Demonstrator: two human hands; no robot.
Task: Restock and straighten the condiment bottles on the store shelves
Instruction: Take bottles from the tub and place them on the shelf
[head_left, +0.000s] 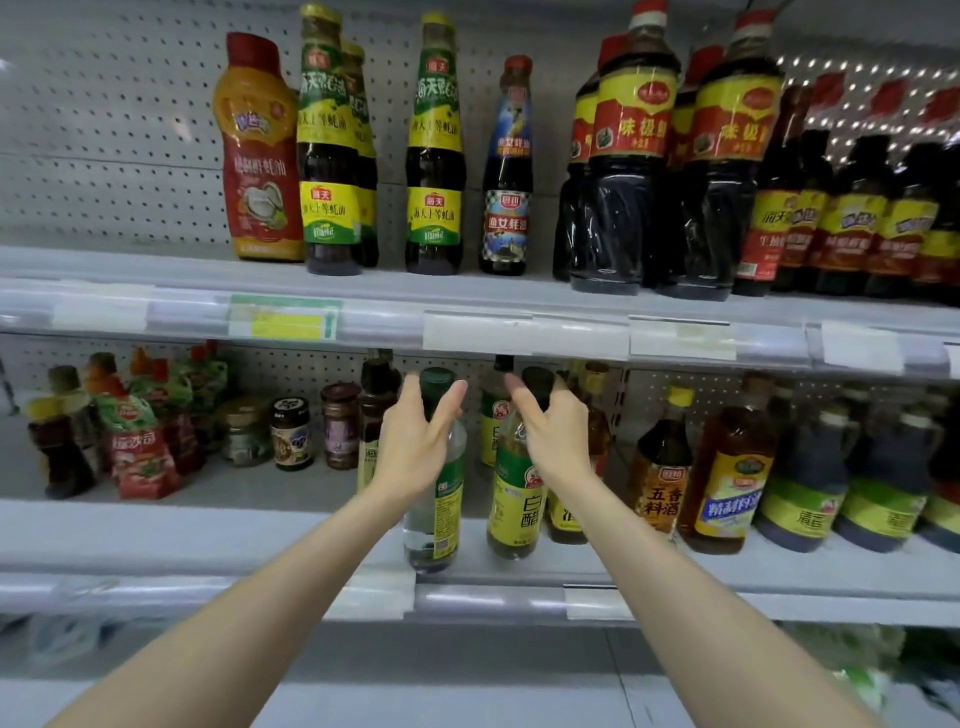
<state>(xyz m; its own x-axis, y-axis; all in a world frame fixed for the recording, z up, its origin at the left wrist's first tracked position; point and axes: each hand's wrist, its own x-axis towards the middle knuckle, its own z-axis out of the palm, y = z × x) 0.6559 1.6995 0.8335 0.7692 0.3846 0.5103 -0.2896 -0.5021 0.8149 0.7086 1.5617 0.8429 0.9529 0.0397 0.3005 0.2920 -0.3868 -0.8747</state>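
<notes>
On the lower shelf (208, 535) stand two vinegar bottles side by side. My left hand (415, 441) wraps the neck of the clear bottle with a green cap and green label (436, 514). My right hand (553, 436) grips the neck of the dark-capped bottle with a yellow label (511, 512). Both bottles stand near the shelf's front edge, the right one leaning slightly. My fingers hide much of both necks.
Left on the lower shelf are ketchup pouches (137, 447) and small jars (291, 434); right are cooking wine bottles (727, 478) and dark vinegar bottles (802, 483). The upper shelf (363, 306) carries oyster sauce bottles (434, 150) and large soy sauce bottles (623, 156).
</notes>
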